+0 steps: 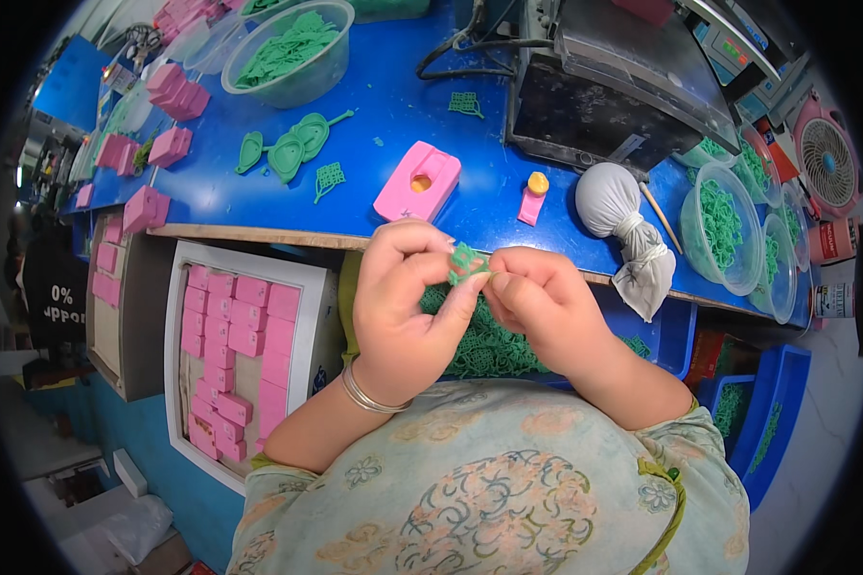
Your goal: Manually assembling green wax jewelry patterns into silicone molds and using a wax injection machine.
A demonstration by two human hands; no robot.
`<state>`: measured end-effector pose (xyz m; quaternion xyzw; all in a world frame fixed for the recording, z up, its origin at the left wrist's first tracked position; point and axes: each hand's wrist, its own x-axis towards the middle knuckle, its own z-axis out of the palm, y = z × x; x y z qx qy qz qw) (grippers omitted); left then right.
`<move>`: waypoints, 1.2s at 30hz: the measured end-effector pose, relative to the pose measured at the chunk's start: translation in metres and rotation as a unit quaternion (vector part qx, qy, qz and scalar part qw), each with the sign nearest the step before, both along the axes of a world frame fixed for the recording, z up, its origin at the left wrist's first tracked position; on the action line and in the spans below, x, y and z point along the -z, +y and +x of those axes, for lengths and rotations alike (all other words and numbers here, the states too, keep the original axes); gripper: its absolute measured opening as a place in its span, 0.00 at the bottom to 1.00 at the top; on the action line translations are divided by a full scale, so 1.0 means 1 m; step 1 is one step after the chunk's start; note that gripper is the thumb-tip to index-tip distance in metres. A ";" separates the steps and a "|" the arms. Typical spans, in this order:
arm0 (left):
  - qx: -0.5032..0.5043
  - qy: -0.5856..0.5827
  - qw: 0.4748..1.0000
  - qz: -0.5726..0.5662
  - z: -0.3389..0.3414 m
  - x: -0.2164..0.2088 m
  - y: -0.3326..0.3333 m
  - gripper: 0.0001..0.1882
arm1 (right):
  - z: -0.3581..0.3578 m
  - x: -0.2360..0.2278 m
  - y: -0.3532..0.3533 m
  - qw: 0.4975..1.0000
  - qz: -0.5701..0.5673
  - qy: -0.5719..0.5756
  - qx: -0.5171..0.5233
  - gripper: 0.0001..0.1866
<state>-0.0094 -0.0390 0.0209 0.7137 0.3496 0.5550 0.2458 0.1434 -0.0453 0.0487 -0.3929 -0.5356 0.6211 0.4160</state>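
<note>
Just in front of the table's edge, a small green openwork wax pattern [464, 261] is held up between both hands. My left hand [403, 307] pinches it with thumb and fingers. From the other side, my right hand [547, 302] closes its fingertips on the pattern's right edge. Beyond them on the table lies a pink mould block [405, 203] with a round gold-coloured opening. To its right is a small pink mould piece [530, 206] topped with a gold knob. A tied grey cloth pouch [606, 199] rests farther right, beside a thin wooden stick [664, 218].
Below my hands, a heap of green patterns [494, 350] fills a blue tray [676, 335]. Pink blocks lie in a white-edged drawer [174, 383] at left. A dark machine [585, 110] stands behind; tubs of green pieces [729, 273] line the right.
</note>
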 end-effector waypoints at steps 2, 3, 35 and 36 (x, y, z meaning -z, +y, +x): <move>-0.023 0.045 0.997 0.056 -0.003 0.000 0.001 0.10 | 0.002 -0.001 0.002 0.971 -0.186 0.134 -0.062 0.13; -0.047 0.090 0.989 0.112 -0.005 -0.001 0.001 0.11 | 0.002 0.000 0.003 0.971 -0.186 0.134 -0.062 0.13; 0.082 -0.135 0.980 -0.121 -0.006 -0.013 -0.009 0.09 | -0.006 -0.087 -0.022 0.805 0.147 0.466 -0.335 0.19; 0.077 -0.135 0.981 -0.119 -0.008 -0.012 -0.010 0.09 | 0.000 -0.080 -0.014 0.805 0.147 0.466 -0.337 0.19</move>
